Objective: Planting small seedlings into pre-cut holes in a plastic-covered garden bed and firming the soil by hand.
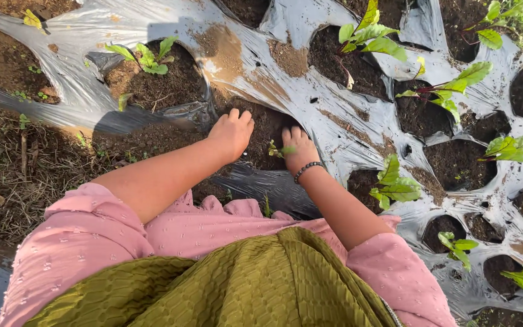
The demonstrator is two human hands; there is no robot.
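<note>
While both hands press soil (261,130), seedling (276,149) sits between them

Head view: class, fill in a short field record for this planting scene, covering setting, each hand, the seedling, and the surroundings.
Setting: soil bed under silver plastic mulch with cut planting holes
Left hand: knuckles down, pressing soil in hole
Right hand: on the soil, beaded bracelet on wrist
Seedling: small, between the hands
Surroundings: leafy seedlings in nearby holes, dry grass at left
</note>
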